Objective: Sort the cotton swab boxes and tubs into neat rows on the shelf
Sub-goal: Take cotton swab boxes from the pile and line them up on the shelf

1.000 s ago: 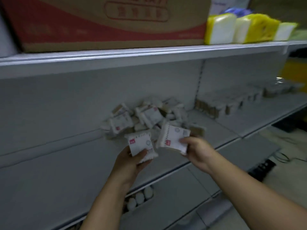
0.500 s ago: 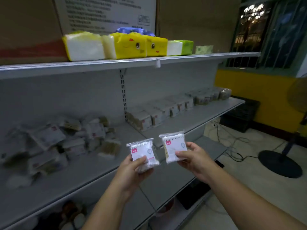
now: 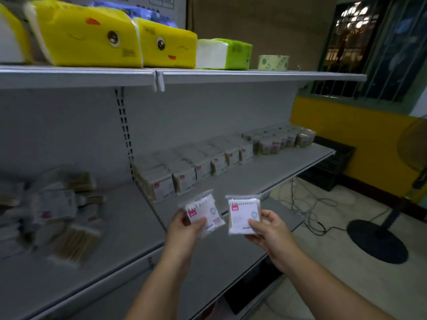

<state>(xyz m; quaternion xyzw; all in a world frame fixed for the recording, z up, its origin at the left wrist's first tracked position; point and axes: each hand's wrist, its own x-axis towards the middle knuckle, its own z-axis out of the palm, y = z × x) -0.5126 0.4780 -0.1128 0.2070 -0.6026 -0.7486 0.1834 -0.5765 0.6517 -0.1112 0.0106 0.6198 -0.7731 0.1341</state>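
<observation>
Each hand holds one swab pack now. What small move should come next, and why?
Probably move the right hand forward and stand the right pack against the row of boxes: bare shelf lies in front of that neat row. The left hand, holding the left pack, can follow.

View: single head-worn wide-angle camera.
Facing: forward and down, obliquely along the shelf.
Range: near; left hand and right hand at lower centre.
</observation>
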